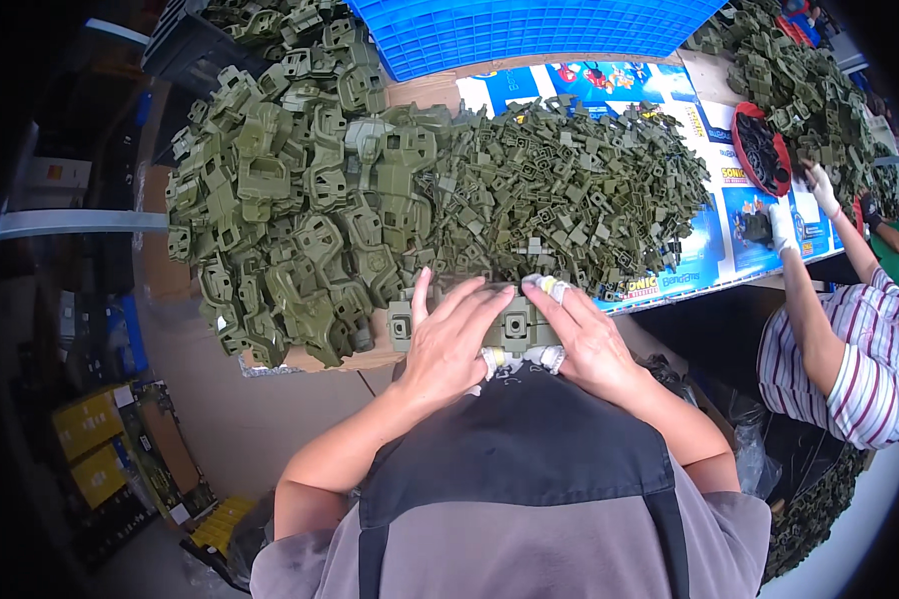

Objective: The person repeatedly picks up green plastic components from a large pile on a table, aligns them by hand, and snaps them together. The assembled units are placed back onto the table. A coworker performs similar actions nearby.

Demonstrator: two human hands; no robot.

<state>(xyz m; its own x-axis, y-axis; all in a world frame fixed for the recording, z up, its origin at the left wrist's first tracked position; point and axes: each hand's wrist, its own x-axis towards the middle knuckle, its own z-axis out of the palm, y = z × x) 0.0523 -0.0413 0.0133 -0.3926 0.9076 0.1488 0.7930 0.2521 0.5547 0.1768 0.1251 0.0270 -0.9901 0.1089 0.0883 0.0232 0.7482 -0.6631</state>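
Both of my hands are closed around one olive-green plastic part (516,325) at the table's front edge, close to my dark apron. My left hand (451,339) grips its left side, with the index finger raised. My right hand (587,337) presses on the right side. White wrapping covers some of my fingertips and thumbs. A square socket with a round centre faces up between the hands. Just beyond lies a heap of small green plastic pieces (569,190). To the left is a pile of larger green moulded shells (310,200).
A blue plastic crate (529,35) stands at the back. On the right, a co-worker in a striped shirt (839,359) reaches with gloved hands toward a red bowl (761,150) of black parts. More green parts (809,90) pile up there. Yellow boxes (95,449) sit at lower left.
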